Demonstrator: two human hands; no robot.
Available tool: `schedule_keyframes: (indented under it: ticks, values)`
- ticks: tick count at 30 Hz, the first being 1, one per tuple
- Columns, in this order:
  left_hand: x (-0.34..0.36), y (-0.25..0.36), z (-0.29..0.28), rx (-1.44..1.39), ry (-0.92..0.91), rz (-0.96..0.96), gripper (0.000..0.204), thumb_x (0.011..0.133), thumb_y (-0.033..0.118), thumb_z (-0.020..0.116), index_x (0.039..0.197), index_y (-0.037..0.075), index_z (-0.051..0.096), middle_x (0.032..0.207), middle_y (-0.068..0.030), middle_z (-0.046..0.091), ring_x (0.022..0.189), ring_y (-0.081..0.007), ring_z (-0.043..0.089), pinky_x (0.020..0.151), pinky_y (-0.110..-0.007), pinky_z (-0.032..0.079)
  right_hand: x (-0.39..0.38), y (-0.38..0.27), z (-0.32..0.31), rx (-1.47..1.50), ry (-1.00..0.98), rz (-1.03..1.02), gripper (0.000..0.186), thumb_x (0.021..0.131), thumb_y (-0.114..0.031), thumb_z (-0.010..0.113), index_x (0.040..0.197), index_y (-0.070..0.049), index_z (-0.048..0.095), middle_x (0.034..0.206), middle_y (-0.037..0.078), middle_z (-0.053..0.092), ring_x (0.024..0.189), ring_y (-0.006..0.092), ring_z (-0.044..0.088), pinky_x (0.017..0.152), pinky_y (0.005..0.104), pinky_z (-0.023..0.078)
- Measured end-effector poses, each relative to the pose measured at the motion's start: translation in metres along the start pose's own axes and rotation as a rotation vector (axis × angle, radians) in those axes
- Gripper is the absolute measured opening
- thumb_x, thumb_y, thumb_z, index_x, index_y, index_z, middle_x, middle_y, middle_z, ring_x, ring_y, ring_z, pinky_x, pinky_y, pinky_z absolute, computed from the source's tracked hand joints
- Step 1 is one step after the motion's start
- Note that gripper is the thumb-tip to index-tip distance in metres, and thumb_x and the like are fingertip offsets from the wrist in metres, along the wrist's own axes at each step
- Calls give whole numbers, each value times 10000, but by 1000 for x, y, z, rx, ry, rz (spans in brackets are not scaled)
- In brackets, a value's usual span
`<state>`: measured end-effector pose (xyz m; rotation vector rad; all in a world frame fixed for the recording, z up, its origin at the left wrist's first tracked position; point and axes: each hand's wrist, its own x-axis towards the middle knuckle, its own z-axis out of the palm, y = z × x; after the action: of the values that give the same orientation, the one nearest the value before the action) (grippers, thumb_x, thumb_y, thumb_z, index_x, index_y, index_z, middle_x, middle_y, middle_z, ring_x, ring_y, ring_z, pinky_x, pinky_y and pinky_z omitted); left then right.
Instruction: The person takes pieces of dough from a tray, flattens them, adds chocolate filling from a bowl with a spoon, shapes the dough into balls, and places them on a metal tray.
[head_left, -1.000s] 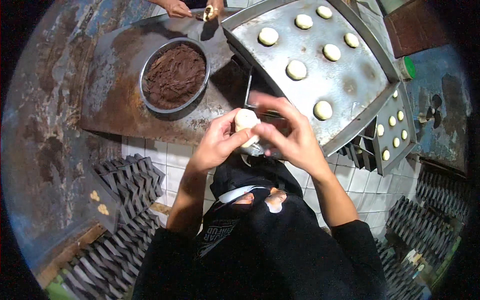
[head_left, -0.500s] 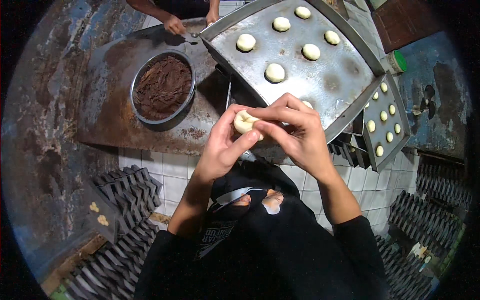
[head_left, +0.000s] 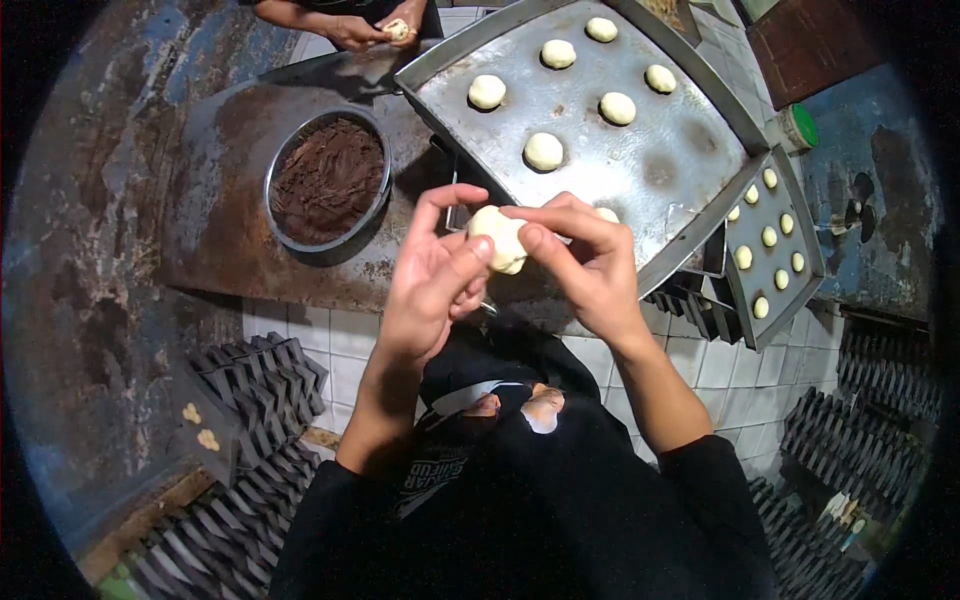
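Between our two hands, near the front edge of the rusty metal table [head_left: 225,215], we hold a piece of dough [head_left: 502,238], pale and uneven, with small lobes along its lower side. Our left hand [head_left: 428,275] grips it from the left: its thumb presses on the dough's face, the forefinger stands raised and bent above, and the other fingers curl inward beneath. With our right hand [head_left: 588,258] we pinch the same piece from the other side, the thumb at its right edge and a forefinger laid along its top.

Just beyond our right hand we have a large baking tray [head_left: 620,165], set at a slant. Six round dough balls [head_left: 543,151] lie well apart on it, and a seventh shows partly behind our knuckles. Farther right, a smaller tray [head_left: 806,290] bears nine little balls that we can count, and near it sits a jar with a green lid [head_left: 804,124].

To our left on the table stands a round metal bowl [head_left: 386,195], filled with a dark brown mass [head_left: 325,180]. Across from us, at the table's far side, a co-worker's hands [head_left: 352,33] hold another pale piece [head_left: 397,30].
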<state>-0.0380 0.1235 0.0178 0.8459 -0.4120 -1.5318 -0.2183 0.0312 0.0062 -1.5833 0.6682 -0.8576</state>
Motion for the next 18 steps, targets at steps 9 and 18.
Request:
schedule_keyframes:
  ticks: [9, 18]
  values:
    - [24, 0, 59, 491, -119, 502, 329, 853, -5, 708, 1153, 5, 573, 1031, -45, 624, 997, -118, 634, 893, -293, 539, -25, 4, 55, 927, 269, 75, 562, 952, 0, 755, 1454, -40, 504, 1317, 77, 644, 1166, 176, 660, 1006, 344, 555]
    - [13, 0, 80, 327, -165, 623, 531, 841, -128, 695, 1270, 22, 420, 1007, -75, 607, 828, -88, 630, 802, -252, 525, -38, -32, -28, 564, -264, 43, 381, 995, -23, 702, 1361, 54, 631, 1208, 150, 726, 1095, 219, 734, 948, 339, 583]
